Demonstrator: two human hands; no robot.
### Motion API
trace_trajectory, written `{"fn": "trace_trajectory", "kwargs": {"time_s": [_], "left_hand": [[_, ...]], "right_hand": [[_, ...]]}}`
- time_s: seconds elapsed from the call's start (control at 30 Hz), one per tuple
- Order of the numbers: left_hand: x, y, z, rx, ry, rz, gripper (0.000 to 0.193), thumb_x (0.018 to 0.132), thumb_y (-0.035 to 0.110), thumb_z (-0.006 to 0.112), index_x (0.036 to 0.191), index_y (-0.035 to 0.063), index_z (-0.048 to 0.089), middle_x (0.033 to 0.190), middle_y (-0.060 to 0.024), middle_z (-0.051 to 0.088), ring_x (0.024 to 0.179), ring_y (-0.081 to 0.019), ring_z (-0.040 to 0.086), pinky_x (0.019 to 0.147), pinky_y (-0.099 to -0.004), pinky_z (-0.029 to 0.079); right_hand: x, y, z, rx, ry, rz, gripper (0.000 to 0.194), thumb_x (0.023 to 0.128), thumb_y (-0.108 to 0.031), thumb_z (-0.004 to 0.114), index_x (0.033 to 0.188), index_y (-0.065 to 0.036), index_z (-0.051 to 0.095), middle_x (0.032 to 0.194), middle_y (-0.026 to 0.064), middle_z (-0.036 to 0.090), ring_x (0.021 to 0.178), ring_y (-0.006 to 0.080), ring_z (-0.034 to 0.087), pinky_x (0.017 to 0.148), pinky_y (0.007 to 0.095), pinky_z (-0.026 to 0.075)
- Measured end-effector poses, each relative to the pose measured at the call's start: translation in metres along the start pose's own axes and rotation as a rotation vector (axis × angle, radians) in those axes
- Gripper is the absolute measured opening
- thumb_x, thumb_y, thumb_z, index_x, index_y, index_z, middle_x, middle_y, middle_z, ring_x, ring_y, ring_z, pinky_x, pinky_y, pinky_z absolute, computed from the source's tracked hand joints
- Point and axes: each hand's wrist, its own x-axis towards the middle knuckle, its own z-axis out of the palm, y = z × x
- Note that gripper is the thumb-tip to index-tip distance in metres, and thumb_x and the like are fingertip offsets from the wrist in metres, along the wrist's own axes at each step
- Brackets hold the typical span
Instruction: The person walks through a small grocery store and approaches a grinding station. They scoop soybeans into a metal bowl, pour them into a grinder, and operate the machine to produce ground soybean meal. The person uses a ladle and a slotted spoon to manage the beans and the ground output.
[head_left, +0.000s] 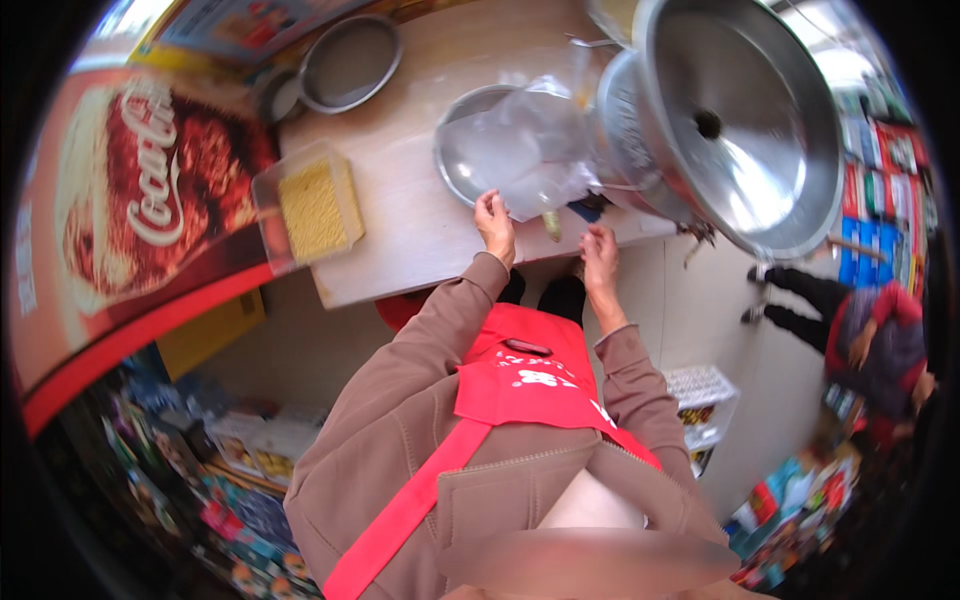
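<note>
A clear plastic bag (517, 161) lies spread over a round metal bowl (450, 127) on the table, its right side beside a large metal machine. My left hand (495, 229) is at the bag's near edge with fingers bent; whether they pinch the film cannot be seen. Before the table's front edge, my right hand (600, 259) hangs in the air with loosely curled fingers and nothing visible in them. Between the hands, a small pale greenish piece (553, 225) lies at the table edge. A dark blue item (589, 208) is partly hidden behind it.
A wide metal hopper (750, 135) rises at the right. On the pale table (397, 217), a plastic tub (315, 210) of yellow grains overhangs the left front corner. A metal basin (351, 64) stands at the back. Another person (874, 337) is at the right, near shelved goods.
</note>
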Motion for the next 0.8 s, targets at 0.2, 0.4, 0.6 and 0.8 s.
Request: {"fn": "trace_trajectory", "kwargs": {"time_s": [0.2,0.4,0.6,0.8], "left_hand": [[0.076,-0.083,-0.046,-0.084,0.304,-0.449,0.038,0.094,0.017,0.052,0.129,0.0054,0.042,0.126,-0.0125,0.050,0.115,-0.0266,0.048,0.096,-0.0421,0.041],[0.114,-0.083,-0.061,-0.309,0.132,-0.589,0.027,0.095,0.016,0.054,0.119,0.0072,0.044,0.111,-0.0099,0.055,0.100,-0.0251,0.055,0.082,-0.0417,0.049],[0.110,-0.046,-0.092,-0.232,0.056,-0.369,0.020,0.091,0.013,0.061,0.102,0.0080,0.045,0.085,-0.0067,0.056,0.072,-0.0171,0.057,0.060,-0.0317,0.053],[0.086,-0.007,-0.164,-0.078,-0.030,-0.377,0.041,0.084,0.010,0.064,0.117,0.0046,0.040,0.084,-0.0061,0.055,0.068,-0.0166,0.058,0.057,-0.0309,0.053]], "right_hand": [[0.026,0.048,0.017,-0.299,-0.225,-0.007,0.038,0.090,-0.020,0.055,0.123,-0.001,0.048,0.117,0.0146,0.058,0.099,0.0234,0.059,0.088,0.0346,0.046],[0.059,0.071,0.055,-0.109,-0.278,0.393,0.037,0.091,-0.025,0.056,0.122,-0.006,0.048,0.114,0.0099,0.058,0.097,0.0203,0.058,0.081,0.0360,0.047],[0.071,0.049,0.091,0.177,-0.580,0.733,0.027,0.091,-0.027,0.059,0.110,-0.010,0.052,0.091,0.0038,0.062,0.073,0.0150,0.059,0.057,0.0290,0.046],[0.035,0.022,0.142,0.311,-0.826,0.805,0.023,0.089,-0.025,0.057,0.104,-0.011,0.046,0.078,0.0045,0.060,0.058,0.0137,0.054,0.042,0.0259,0.037]]}}
